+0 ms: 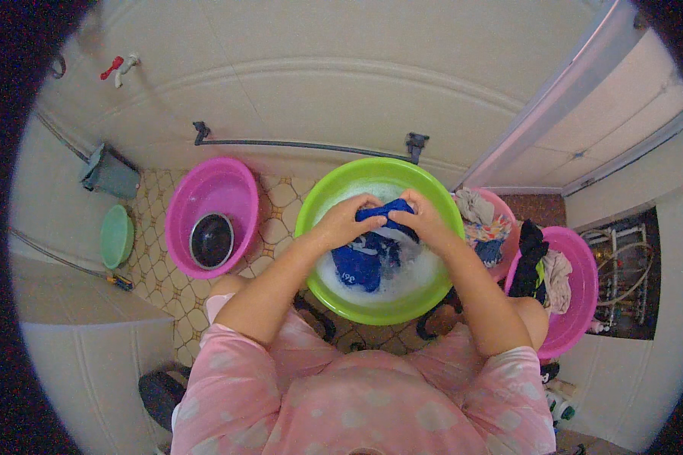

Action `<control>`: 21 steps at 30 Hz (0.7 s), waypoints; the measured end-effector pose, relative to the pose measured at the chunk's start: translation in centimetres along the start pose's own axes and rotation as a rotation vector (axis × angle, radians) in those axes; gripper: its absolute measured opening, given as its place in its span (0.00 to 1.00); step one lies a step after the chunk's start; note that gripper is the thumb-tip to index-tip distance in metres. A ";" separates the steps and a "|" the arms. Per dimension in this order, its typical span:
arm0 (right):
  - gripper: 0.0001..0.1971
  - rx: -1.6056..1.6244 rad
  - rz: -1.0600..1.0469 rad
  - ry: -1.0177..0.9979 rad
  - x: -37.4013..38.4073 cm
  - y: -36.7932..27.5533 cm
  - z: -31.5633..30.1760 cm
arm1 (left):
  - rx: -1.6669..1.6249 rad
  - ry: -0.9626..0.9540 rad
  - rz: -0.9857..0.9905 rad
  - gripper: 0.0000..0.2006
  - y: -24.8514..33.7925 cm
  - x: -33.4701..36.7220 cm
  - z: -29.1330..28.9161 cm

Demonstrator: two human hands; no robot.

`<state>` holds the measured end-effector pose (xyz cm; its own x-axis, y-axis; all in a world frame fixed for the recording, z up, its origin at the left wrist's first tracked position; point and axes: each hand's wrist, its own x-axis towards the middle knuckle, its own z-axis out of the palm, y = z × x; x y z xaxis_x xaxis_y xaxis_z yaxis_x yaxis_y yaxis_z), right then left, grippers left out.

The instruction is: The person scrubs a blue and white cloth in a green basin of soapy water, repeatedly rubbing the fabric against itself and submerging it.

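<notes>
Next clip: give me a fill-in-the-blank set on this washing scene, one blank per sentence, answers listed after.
1. Both hands, the left hand and the right hand, grip a ____ cloth.
2. The cloth hangs over soapy water in the ____ basin.
3. The pink basin to the left holds a ____ bowl.
4. Two pink basins on the person's ____ hold heaped clothes.

Missing words: blue; green; metal; right

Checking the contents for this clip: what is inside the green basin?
The green basin holds foamy water and a blue garment, bunched between the left hand and right hand. Foam and cloth hide the bottom.
</notes>
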<state>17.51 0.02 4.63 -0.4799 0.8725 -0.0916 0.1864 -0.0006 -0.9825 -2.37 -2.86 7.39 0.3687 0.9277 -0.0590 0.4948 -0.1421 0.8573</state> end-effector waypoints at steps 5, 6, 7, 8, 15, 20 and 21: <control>0.14 0.146 -0.006 -0.069 -0.7 -1.9 -0.3 | -0.218 -0.243 -0.126 0.17 1.2 -0.9 -0.1; 0.15 0.148 0.011 -0.095 -0.9 -2.1 -0.4 | -0.245 -0.204 -0.113 0.17 1.3 -0.8 -0.2; 0.15 0.148 0.011 -0.092 -0.8 -1.6 -0.8 | -0.273 -0.164 -0.100 0.17 1.4 -0.8 -0.3; 0.17 0.046 0.022 -0.241 -0.7 -0.7 -1.3 | -0.268 -0.196 -0.051 0.17 1.5 -0.8 -0.6; 0.24 -0.010 0.175 -0.349 -0.5 0.2 -1.6 | -0.870 0.130 -0.276 0.20 1.2 -0.4 -1.5; 0.21 0.128 0.170 0.099 2.4 3.2 -1.4 | -0.077 0.358 -0.270 0.19 -5.0 1.7 0.9; 0.20 0.027 0.156 0.185 2.7 3.5 -1.2 | 0.056 0.388 -0.233 0.19 -5.2 1.8 1.8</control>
<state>17.84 2.97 1.08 -0.2818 0.9353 -0.2138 0.2218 -0.1533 -0.9630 -2.85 -1.09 1.89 -0.0749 0.9963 -0.0418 0.5755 0.0774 0.8141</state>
